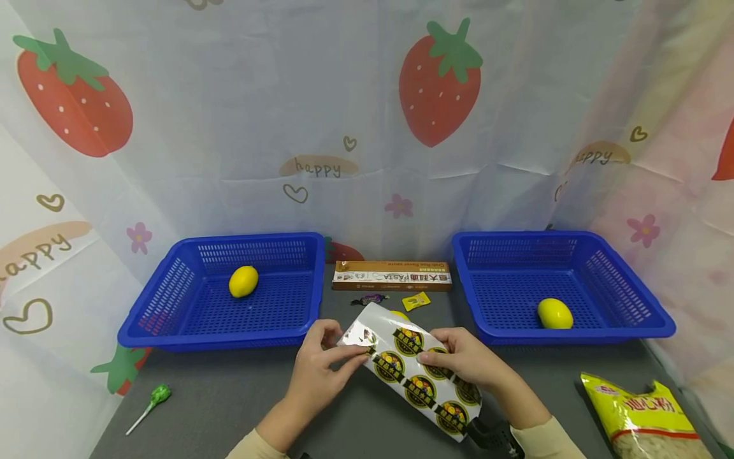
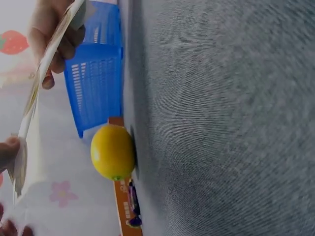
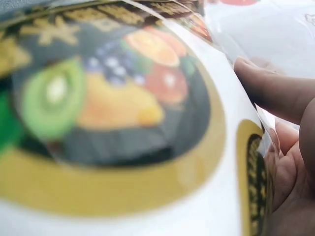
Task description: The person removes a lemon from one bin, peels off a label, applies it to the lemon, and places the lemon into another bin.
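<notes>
Head view: the sticker sheet [image 1: 410, 375] is up off the counter [image 1: 367, 421], tilted, between the two hands, its long side slanting from about eleven o'clock down to five. The left hand [image 1: 322, 362] pinches its left edge between thumb and fingertips; the right hand [image 1: 471, 362] grips the right edge, thumb on the printed face. The sheet bends between them, so an uneven pull could crease it or tear a label, and its glossy surface could slip from so light a pinch. Its five o'clock corner sits right by the dark wrist device [image 1: 494, 438] and could snag there. Just beyond the sheet at twelve, a yellow fruit [image 2: 112, 152] rests on the counter, largely masked from above; a dropped sheet edge could nudge it rolling toward the purple-wrapped candy [image 1: 369, 299], yellow packet [image 1: 415, 301] or pasta box [image 1: 392, 276]. The blue baskets at ten [image 1: 275, 306] and two [image 1: 510, 293], lollipop [image 1: 159, 394] at nine and yellow bag [image 1: 648, 408] at three seem far enough out to escape.
</notes>
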`<move>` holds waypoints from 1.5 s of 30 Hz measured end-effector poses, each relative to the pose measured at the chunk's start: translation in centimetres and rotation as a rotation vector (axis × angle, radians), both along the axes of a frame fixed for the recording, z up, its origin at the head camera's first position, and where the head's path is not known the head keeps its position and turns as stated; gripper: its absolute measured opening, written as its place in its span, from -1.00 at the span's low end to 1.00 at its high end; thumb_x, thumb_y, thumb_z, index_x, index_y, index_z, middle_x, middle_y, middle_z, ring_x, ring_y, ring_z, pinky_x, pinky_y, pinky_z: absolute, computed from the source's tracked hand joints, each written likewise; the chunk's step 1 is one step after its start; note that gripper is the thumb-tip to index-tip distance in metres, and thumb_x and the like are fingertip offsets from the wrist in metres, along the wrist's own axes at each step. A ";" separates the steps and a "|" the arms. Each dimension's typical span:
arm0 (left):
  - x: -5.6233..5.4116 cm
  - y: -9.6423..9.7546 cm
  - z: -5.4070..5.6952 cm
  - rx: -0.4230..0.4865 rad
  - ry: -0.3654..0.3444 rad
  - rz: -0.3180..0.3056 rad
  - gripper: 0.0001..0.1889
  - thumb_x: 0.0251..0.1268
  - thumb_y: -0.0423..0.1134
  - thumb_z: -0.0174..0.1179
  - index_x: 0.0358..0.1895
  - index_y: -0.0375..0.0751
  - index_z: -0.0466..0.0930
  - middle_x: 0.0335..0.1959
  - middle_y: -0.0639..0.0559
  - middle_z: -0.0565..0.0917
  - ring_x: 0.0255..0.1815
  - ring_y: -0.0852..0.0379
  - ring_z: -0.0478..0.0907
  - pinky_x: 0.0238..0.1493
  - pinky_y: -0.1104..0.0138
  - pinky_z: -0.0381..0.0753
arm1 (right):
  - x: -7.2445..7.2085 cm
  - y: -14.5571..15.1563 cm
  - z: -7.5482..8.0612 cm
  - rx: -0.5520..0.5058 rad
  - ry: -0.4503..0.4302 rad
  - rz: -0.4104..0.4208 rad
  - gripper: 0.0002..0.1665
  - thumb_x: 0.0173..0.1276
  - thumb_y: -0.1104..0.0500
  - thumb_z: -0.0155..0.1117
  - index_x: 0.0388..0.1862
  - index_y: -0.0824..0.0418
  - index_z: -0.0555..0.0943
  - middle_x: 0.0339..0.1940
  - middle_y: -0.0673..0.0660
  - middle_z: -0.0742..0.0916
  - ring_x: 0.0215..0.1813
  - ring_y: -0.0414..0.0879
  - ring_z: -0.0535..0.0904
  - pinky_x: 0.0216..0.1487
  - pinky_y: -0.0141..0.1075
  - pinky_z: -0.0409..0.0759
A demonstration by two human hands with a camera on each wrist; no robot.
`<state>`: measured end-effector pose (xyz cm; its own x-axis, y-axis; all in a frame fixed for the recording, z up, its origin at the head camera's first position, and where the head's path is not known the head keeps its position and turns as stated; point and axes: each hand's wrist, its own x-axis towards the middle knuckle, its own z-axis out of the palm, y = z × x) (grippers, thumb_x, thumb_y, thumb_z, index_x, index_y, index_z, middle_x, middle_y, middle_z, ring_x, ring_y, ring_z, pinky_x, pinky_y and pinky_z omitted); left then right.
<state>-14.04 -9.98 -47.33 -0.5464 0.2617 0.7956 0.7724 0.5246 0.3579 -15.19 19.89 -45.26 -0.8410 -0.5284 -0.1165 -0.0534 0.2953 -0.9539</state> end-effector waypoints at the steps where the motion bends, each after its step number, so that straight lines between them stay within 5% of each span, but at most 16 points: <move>1: 0.0 0.0 0.0 -0.002 0.012 0.006 -0.82 -0.06 -0.21 0.60 -0.31 0.06 0.86 -0.30 0.00 0.50 -0.35 0.16 0.36 -0.34 0.39 0.37 | 0.0 0.0 0.0 0.002 -0.006 0.003 -0.69 0.45 0.04 0.32 -0.11 0.30 0.64 -0.49 0.06 0.74 -0.48 -0.16 0.69 -0.44 -0.33 0.65; 4: 0.1 0.0 0.0 -0.016 0.015 0.013 -0.83 -0.04 -0.23 0.58 -0.32 0.05 0.86 -0.53 0.14 0.43 -0.52 0.24 0.28 -0.46 0.51 0.24 | -0.1 -0.1 -0.2 0.006 -0.016 0.006 -0.69 0.44 0.04 0.33 -0.08 0.28 0.65 -0.46 0.08 0.78 -0.46 -0.12 0.72 -0.43 -0.31 0.67; 8: 0.5 0.0 0.1 0.012 -0.087 -0.017 -0.86 0.03 -0.30 0.54 -0.31 -0.01 0.86 -0.60 0.26 0.61 -0.66 0.31 0.35 -0.56 0.62 0.26 | -0.1 -0.3 -0.2 0.023 0.000 0.001 -0.70 0.43 0.03 0.34 -0.15 0.28 0.63 -0.56 0.03 0.70 -0.53 -0.17 0.66 -0.50 -0.34 0.62; 12: 1.0 0.2 0.3 0.117 -0.332 0.001 -0.93 0.14 -0.25 0.50 -0.30 -0.03 0.85 -0.49 0.25 0.71 -0.63 0.36 0.42 -0.57 0.57 0.39 | 0.0 -0.6 -0.3 0.064 0.037 -0.018 -0.69 0.41 0.00 0.36 -0.25 0.25 0.60 -0.65 -0.05 0.52 -0.60 -0.25 0.50 -0.53 -0.39 0.50; 18: 1.3 0.9 0.6 0.384 -0.751 0.127 -0.93 0.15 -0.21 0.50 -0.31 -0.03 0.83 -0.45 0.18 0.78 -0.46 0.31 0.66 -0.36 0.45 0.64 | 0.3 -1.4 -0.5 0.100 0.070 -0.032 -0.70 0.39 -0.01 0.38 -0.30 0.20 0.59 -0.70 -0.08 0.30 -0.69 -0.27 0.20 -0.62 -0.40 0.30; 21: 1.2 1.0 0.7 0.500 -0.873 0.141 -0.78 0.12 -0.32 0.49 -0.15 -0.18 0.74 -0.45 0.04 0.79 -0.44 0.25 0.71 -0.34 0.45 0.64 | 0.5 -1.9 -0.5 0.119 0.080 -0.027 -0.73 0.39 -0.01 0.38 -0.25 0.18 0.63 -0.69 -0.05 0.41 -0.66 -0.26 0.37 -0.59 -0.39 0.42; 27: 1.0 0.8 1.0 0.778 -1.121 0.058 -0.40 0.11 -0.45 0.42 0.24 -0.47 0.41 -0.37 -0.11 0.80 -0.44 0.19 0.72 -0.33 0.39 0.69 | 0.7 -2.2 -0.5 0.163 0.110 -0.056 -0.77 0.40 -0.01 0.37 -0.22 0.12 0.65 -0.66 -0.03 0.54 -0.59 -0.18 0.56 -0.54 -0.34 0.55; 31: 0.9 0.5 1.2 0.808 -1.168 0.039 -0.32 0.11 -0.46 0.42 0.32 -0.49 0.35 -0.37 -0.11 0.80 -0.43 0.17 0.73 -0.30 0.34 0.72 | 0.3 -1.7 -0.8 0.208 0.166 -0.056 -0.70 0.41 -0.02 0.36 -0.36 0.14 0.54 -0.69 -0.09 0.37 -0.63 -0.28 0.36 -0.54 -0.40 0.42; 34: 1.0 0.5 1.2 0.732 -1.156 0.042 -0.31 0.10 -0.45 0.41 0.34 -0.44 0.37 -0.39 -0.08 0.79 -0.43 0.17 0.71 -0.29 0.33 0.71 | 0.0 -0.8 -1.1 0.244 0.201 -0.057 -0.57 0.41 -0.02 0.37 -0.48 0.18 0.40 -0.68 -0.09 0.24 -0.64 -0.28 0.16 -0.54 -0.41 0.28; 39: 1.3 0.9 1.4 0.603 -1.153 0.010 -0.57 0.09 -0.42 0.39 0.09 -0.42 0.65 -0.40 -0.05 0.79 -0.40 0.18 0.70 -0.28 0.35 0.71 | -0.6 0.6 -1.6 0.246 0.144 0.065 -0.75 0.41 0.05 0.37 -0.37 0.17 0.57 -0.63 -0.09 0.43 -0.60 -0.28 0.30 -0.50 -0.40 0.38; 45: 1.4 0.8 1.6 0.724 -1.226 -0.056 -0.80 0.23 -0.37 0.36 -0.15 -0.41 0.63 -0.43 -0.07 0.77 -0.47 0.16 0.69 -0.42 0.36 0.68 | -1.1 -0.2 -1.8 0.360 0.142 0.238 -0.71 0.37 0.08 0.40 -0.43 0.16 0.51 -0.59 -0.10 0.37 -0.54 -0.26 0.22 -0.43 -0.38 0.25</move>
